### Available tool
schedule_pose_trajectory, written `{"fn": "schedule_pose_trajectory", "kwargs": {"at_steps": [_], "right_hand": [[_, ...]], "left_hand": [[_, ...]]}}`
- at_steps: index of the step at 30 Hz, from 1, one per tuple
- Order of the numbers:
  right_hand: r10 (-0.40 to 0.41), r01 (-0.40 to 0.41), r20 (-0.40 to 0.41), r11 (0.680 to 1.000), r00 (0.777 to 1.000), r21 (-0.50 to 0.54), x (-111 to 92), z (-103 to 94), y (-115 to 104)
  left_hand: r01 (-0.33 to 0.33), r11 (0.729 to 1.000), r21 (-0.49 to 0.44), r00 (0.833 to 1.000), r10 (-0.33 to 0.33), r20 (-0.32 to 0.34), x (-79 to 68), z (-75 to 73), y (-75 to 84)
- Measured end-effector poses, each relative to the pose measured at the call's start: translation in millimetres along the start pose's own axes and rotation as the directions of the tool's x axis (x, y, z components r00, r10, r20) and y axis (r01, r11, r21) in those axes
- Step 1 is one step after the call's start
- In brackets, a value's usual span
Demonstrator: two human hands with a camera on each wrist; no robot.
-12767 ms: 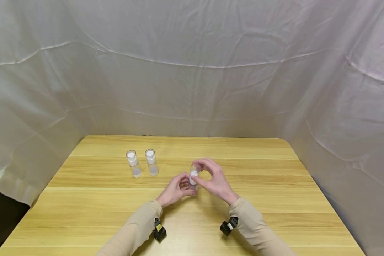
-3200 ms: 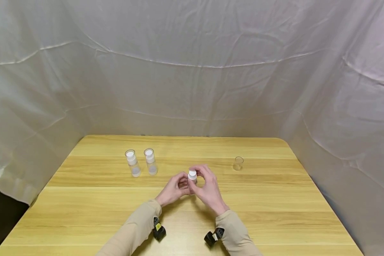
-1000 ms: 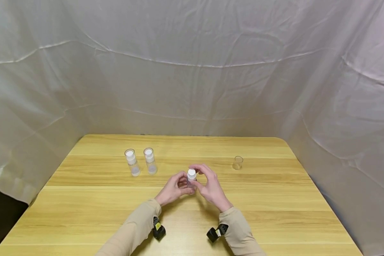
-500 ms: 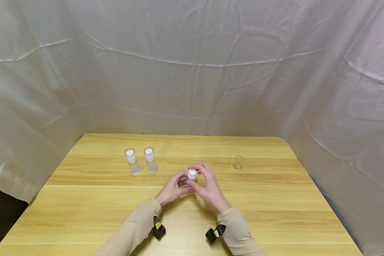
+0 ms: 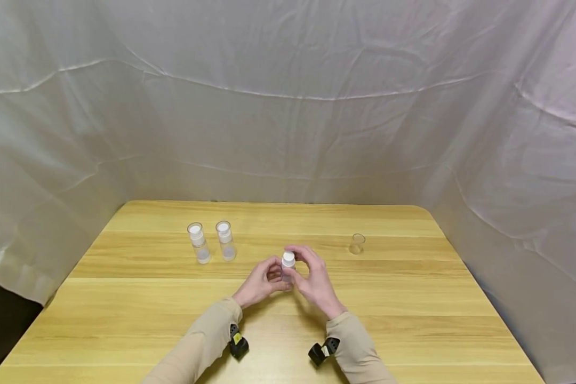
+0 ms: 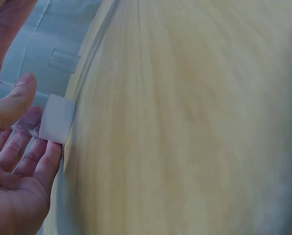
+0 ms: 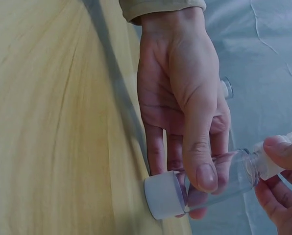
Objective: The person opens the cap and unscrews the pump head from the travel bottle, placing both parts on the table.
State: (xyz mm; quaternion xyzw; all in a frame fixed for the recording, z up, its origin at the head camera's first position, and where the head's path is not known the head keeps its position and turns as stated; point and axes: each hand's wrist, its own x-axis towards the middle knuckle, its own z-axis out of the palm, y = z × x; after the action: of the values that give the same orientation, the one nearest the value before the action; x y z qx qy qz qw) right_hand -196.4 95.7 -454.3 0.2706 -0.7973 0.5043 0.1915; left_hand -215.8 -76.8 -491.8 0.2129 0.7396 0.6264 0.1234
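We hold a clear bottle upright, about midway between the left and right edges of the bench. Our left hand grips its lower body near the white base; our right hand's fingers pinch the white top. Two similar bottles stand toward the far left corner, a clear cap toward the far right.

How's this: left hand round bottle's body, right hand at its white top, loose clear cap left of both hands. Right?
Wrong side: the head view shows the loose clear cap right of both the left hand and the right hand, which are on the bottle's body and white top respectively, as you say.
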Motion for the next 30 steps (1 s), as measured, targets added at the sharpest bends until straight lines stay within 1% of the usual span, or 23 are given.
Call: {"fn": "schedule_pose_trajectory", "kwargs": {"at_steps": [4,6,9,12,14,17,20,22,25,28,30], "right_hand": [[0.019,-0.021,0.028,0.995,0.999,0.102,-0.2,-1.4,-0.4],[0.032,-0.036,0.032,0.991,0.999,0.129,-0.6,-1.4,-0.9],[0.05,-0.052,0.02,0.986,0.999,0.159,-1.3,-1.1,-1.2],[0.089,-0.086,-0.002,0.972,0.996,0.219,-1.3,-0.6,-0.4],[0.136,-0.127,-0.014,0.953,0.991,0.276,-0.5,-0.9,0.6],[0.222,-0.196,-0.028,0.907,0.975,0.374,1.5,-3.1,2.7],[0.3,-0.253,-0.05,0.872,0.953,0.419,3.6,-6.9,8.1],[0.339,-0.284,-0.064,0.863,0.939,0.418,4.8,-9.9,14.1],[0.374,-0.321,-0.078,0.871,0.924,0.372,6.7,-14.6,25.3],[0.389,-0.353,-0.078,0.891,0.918,0.286,9.1,-19.2,37.3],[0.407,-0.381,-0.075,0.896,0.911,0.23,11.0,-22.2,45.0]], "left_hand": [[0.006,1.0,0.014,1.0,-0.006,-0.01,-0.3,0.2,-2.2],[0.008,1.0,0.018,1.0,-0.008,-0.013,-0.3,0.4,-3.3],[0.008,1.0,0.023,1.0,-0.008,-0.018,-0.2,0.8,-3.9],[0.002,1.0,0.026,1.0,-0.001,-0.019,-0.2,1.5,-2.9],[-0.002,1.0,0.031,1.0,0.002,-0.021,-0.1,2.0,-1.7],[0.001,0.999,0.041,1.0,0.0,-0.023,0.1,2.6,-0.1],[0.003,0.999,0.055,1.0,-0.002,-0.025,0.2,2.7,0.7],[0.003,0.998,0.064,1.0,-0.001,-0.028,0.2,2.5,1.0],[0.004,0.998,0.064,1.0,-0.002,-0.03,0.4,2.3,1.2],[0.013,0.998,0.064,0.999,-0.011,-0.033,0.6,2.1,1.2],[0.02,0.998,0.06,0.999,-0.018,-0.038,0.8,1.9,1.4]]}}
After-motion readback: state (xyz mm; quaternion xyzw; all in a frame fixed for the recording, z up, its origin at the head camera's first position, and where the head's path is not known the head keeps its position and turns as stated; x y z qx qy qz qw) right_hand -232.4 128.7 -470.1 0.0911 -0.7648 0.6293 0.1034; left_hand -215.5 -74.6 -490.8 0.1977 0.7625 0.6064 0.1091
